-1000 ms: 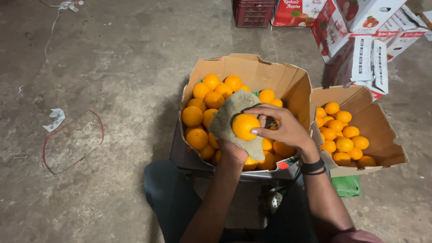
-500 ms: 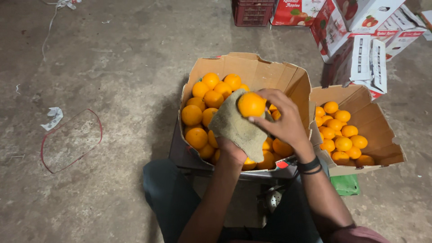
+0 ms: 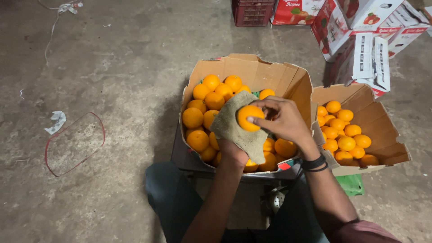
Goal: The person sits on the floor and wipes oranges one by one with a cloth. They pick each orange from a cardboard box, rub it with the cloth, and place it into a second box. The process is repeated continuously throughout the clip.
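Hands w/ orange (in cloth)

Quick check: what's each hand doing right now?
Left hand: under a tan cloth, cupping the orange through it.
Right hand: fingers closed on the same orange.

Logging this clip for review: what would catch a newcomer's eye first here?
The bright orange at the centre, pinched by the right hand against a tan cloth draped over the left hand. Under the hands sits an open cardboard box heaped with oranges, with a second, smaller box of oranges to its right. Red-and-white fruit cartons are stacked on the concrete floor at the top right.
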